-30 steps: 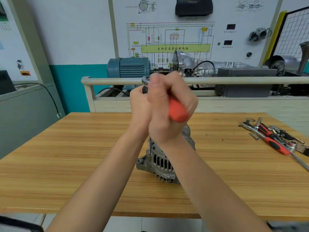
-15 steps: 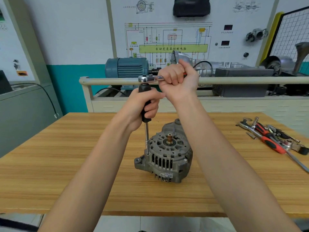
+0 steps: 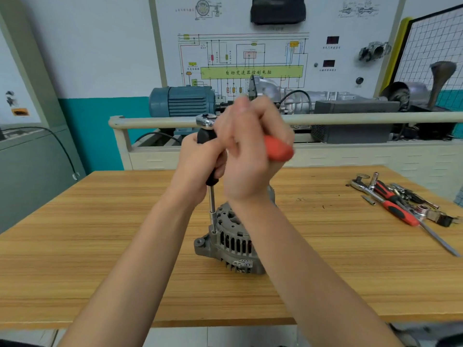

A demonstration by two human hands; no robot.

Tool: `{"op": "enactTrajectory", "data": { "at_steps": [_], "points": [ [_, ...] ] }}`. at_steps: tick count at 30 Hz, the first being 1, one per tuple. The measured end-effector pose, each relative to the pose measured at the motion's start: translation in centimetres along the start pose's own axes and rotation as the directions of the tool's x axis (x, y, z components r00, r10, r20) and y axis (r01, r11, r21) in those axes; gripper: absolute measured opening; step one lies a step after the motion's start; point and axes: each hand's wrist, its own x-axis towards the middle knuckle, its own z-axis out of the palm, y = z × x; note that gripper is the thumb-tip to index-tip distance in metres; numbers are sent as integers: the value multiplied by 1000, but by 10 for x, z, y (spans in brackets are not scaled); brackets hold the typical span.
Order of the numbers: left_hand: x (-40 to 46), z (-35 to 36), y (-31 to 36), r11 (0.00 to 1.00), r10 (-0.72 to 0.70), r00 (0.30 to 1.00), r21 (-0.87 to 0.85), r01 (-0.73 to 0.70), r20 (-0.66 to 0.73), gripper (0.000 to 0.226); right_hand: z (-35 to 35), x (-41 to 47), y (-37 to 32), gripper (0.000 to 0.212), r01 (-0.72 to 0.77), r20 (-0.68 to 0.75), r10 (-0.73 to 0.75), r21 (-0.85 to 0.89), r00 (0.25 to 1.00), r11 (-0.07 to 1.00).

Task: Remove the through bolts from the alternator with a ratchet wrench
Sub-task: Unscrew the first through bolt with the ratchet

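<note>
2 bare forearms enter from the lower edge of the head view — no sleeves, gloves, watch or rings are visible on them. The left hand [image 3: 198,166] and right hand [image 3: 250,156] are uncovered; motion blur softens the right hand's outline — finer detail cannot be told.
</note>
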Motion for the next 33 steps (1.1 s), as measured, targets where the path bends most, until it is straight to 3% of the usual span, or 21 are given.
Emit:
{"op": "enactTrajectory", "data": {
  "at_steps": [1,3,7,9,11,14,16,18,19,20,22,25,27,29,30,33],
  "points": [
    [2,-4,2,996,-84,995,-19,84,-51,20,-4,8,3,33,-38,-65,42,67,997,997],
    [4,-17,2,986,-157,986,-71,153,-57,19,-17,27,5,46,-262,-69,292,279,954,924],
    [7,-23,4,982,-96,992,-155,107,76,23,-39,53,24,59,-512,-70,713,648,697,564],
    [9,-22,6,971,-113,982,-192,142,152,30,-45,62,34,64,-545,9,804,739,595,395],
    [10,-24,5,961,-153,972,-205,188,176,37,-44,66,34,63,-549,-15,808,727,589,413],
    [9,-23,4,970,-178,983,-159,184,54,39,-36,56,21,55,-504,-91,719,654,689,565],
    [10,-18,3,980,-168,982,-117,158,-82,41,-26,39,12,50,-437,-134,564,496,815,750],
    [9,-11,2,992,-128,976,-34,124,-174,34,-7,16,3,43,-206,-172,237,180,956,962],
    [6,-7,5,996,-86,982,10,89,-169,28,2,5,1,38,-32,-127,30,-11,991,999],
    [5,-1,6,1000,-28,995,10,29,-101,28,8,-5,1,31,141,-21,-147,-170,989,975],
    [-2,8,6,985,65,996,-162,-56,54,48,14,-18,3,23,343,194,-293,-327,936,880],
    [-3,10,4,963,-34,999,-267,31,-7,41,8,-16,2,24,360,220,-301,-320,928,876],
    [0,2,0,990,-69,991,-127,54,-111,27,1,-5,0,26,227,88,-215,-176,973,958],
    [7,-9,-5,997,-74,987,-35,69,-143,28,-9,12,1,34,-2,-46,6,79,999,997],
    [8,-13,-4,995,-92,989,-52,86,-118,28,-15,22,2,41,-138,-86,159,212,984,967],
    [9,-22,-2,981,-127,992,-147,129,23,26,-37,50,15,52,-462,-140,601,512,787,725]
  ]
}}
